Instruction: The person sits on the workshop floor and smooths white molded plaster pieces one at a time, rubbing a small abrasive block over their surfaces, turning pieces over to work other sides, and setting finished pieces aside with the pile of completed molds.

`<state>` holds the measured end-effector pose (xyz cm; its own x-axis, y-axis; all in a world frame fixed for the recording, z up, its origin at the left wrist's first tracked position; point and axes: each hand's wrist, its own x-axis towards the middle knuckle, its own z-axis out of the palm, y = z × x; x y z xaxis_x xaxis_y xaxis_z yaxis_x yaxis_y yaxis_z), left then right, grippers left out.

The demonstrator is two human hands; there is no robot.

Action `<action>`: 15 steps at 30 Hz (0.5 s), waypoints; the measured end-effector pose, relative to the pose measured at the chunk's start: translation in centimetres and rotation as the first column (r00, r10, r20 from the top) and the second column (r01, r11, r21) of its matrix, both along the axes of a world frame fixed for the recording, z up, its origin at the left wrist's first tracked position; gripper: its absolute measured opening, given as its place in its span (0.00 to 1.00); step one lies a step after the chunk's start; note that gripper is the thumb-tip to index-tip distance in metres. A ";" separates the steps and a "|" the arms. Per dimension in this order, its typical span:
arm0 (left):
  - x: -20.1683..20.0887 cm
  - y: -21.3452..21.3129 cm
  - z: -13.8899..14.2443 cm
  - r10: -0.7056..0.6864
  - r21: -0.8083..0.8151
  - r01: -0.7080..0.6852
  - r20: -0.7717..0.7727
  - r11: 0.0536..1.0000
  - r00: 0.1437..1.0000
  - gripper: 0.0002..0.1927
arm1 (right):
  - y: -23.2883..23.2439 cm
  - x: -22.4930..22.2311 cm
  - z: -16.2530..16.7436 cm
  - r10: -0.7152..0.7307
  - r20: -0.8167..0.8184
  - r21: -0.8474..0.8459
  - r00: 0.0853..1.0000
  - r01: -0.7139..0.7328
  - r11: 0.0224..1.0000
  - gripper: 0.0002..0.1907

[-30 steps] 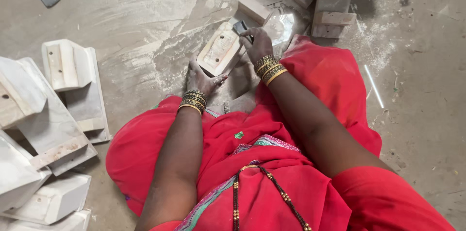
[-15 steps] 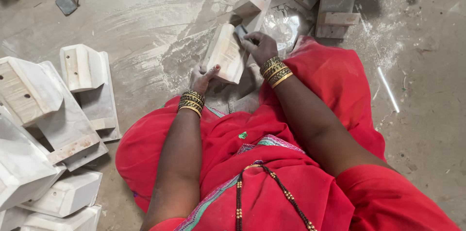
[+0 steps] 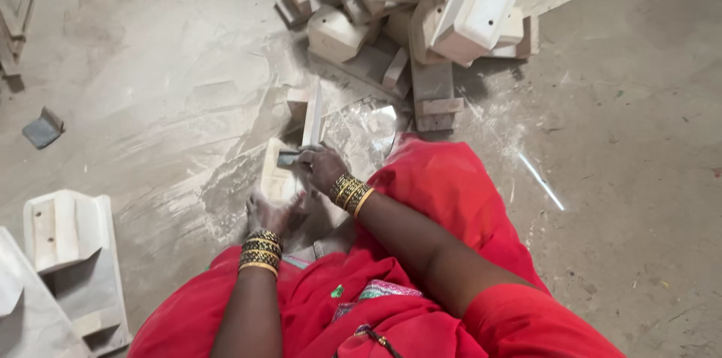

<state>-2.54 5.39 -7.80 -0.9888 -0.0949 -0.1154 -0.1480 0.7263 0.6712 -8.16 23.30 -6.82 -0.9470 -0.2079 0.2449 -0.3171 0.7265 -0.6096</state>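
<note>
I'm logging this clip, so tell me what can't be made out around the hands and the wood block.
Head view only:
- Small dark tool: mostly covered by the right hand; kind unclear.
- Wood block: near end hidden under the left hand.
- Left-hand fingers: pressed down, grip unclear.
- Block pile: cut off by the top edge.

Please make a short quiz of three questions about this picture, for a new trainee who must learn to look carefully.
1. True or false: the right hand rests on the pale wooden block on the dusty floor.
2. Where does the pile of wooden blocks lie? A) beside the left knee B) ahead of the person, at the top of the view C) on a table
3. What does the left hand press on?

Key
1. True; it holds a small dark piece against the block.
2. B
3. The near end of the same pale wooden block.
</note>
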 end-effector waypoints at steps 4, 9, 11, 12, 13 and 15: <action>0.0 0.7 -0.4 -0.302 -0.415 0.259 -0.042 0.872 0.952 0.45 | 0.5 0.4 1.1 0.011 0.019 0.071 1.000 -0.012 0.997 0.08; 0.9 1.5 -0.6 -0.074 -0.060 0.072 -0.030 0.996 0.997 0.73 | 1.7 -0.2 1.2 0.052 0.009 0.065 0.999 -0.052 0.996 0.05; 1.7 1.8 -0.3 -0.125 -0.057 0.120 -0.094 0.991 0.988 0.69 | 2.2 -0.4 1.2 0.031 0.110 0.007 0.993 -0.032 0.999 0.05; 1.8 2.1 -0.1 -0.143 -0.063 0.137 -0.107 0.989 0.984 0.65 | 2.3 -0.5 1.2 0.000 0.204 -0.039 0.979 0.008 0.999 0.06; 2.1 2.3 0.0 -0.114 -0.043 0.111 -0.058 0.993 0.992 0.67 | 2.5 -0.5 1.3 0.001 0.171 -0.052 0.985 0.008 0.999 0.07; 2.3 2.4 0.1 -0.050 -0.006 0.051 0.046 0.999 0.998 0.72 | 2.5 -0.1 1.8 0.009 0.073 -0.010 0.997 -0.009 1.000 0.08</action>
<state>-0.28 7.81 -7.67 -0.9860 -0.0461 -0.1603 -0.1417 0.7385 0.6592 -8.30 25.80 -4.97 -0.9605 -0.2143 0.1775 -0.2781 0.7178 -0.6383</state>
